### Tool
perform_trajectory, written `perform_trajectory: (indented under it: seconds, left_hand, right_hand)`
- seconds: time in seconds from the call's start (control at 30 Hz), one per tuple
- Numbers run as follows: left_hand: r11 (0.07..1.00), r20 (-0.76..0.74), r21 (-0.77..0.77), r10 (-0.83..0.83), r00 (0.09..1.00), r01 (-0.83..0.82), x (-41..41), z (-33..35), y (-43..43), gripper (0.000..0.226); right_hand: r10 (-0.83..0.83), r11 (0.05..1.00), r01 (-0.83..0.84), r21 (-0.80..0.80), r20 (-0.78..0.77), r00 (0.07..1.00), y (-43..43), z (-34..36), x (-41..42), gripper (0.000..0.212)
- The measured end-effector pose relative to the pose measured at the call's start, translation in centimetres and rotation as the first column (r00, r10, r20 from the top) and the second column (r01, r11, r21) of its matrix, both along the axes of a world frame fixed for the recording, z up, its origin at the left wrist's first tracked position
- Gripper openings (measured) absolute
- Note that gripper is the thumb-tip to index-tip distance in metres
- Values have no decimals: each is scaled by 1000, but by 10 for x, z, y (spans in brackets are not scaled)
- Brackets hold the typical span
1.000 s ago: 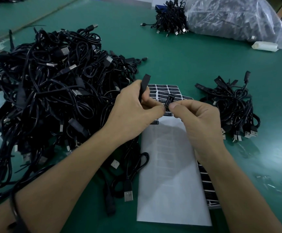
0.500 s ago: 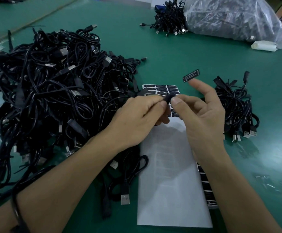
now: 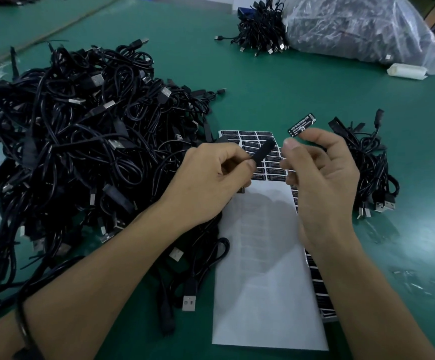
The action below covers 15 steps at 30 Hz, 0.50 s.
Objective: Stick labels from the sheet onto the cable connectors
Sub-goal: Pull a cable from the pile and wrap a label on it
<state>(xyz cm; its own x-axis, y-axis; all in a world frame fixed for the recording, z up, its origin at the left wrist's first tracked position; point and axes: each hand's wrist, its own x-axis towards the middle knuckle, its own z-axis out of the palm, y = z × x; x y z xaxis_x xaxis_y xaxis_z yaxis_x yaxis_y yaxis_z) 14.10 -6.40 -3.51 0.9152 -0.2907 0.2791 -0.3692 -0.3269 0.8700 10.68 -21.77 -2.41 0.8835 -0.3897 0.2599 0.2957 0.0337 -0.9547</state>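
A: What are the hands doing?

B: The left hand (image 3: pixel 211 178) is pinched on a black connector (image 3: pixel 263 153), thumb and forefinger closed around its lower end, the free end angled up to the right. The right hand (image 3: pixel 323 175) sits just beside it, not touching, with a black label (image 3: pixel 301 125) stuck to a raised fingertip; the thumb is clear of it.

A: So the label isn't on the connector?

B: No, there is a gap between them. The label reads "LED CONTROLLER" in white print.

A: And the sheet?

B: The sheet (image 3: pixel 260 149) lies flat on the green table (image 3: pixel 276 94) under both hands, rows of black labels at its far end. A white paper (image 3: pixel 263 281) covers its near part, and more labels show along the right edge.

A: What's around that?

B: A big pile of cables (image 3: pixel 68 141) to the left, a smaller bundle (image 3: pixel 372 167) to the right. Far back are another bundle (image 3: pixel 262 32) and a clear plastic bag (image 3: pixel 354 27), with a white block (image 3: pixel 407 71) beside it.
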Motion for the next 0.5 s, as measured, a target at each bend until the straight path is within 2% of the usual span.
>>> perform_trajectory:
  seconds: [0.07,0.17,0.23,0.43,0.5]
  left_hand:
    - [999,-17,-35,9,1000,-9,0,1,-1,25]
    - [998,-33,-55,9,999,-11,0,1,-1,22]
    - [997,-43,-74,-8,999,5,0,1,-1,22]
    - [988,-83,-138,-80,993,68,1,1,0,11]
    - [988,-85,-132,-96,992,84,0,1,1,14]
  right_hand:
    - [40,997,-39,61,-19,999,-1,1,0,6]
    - [121,990,-116,75,-71,990,0,0,0,16]
    - [142,989,-137,50,-107,984,2,-1,0,15]
    - [112,993,-114,-9,-130,985,4,-4,0,19]
    - [103,994,-105,-17,-122,987,4,-5,0,20]
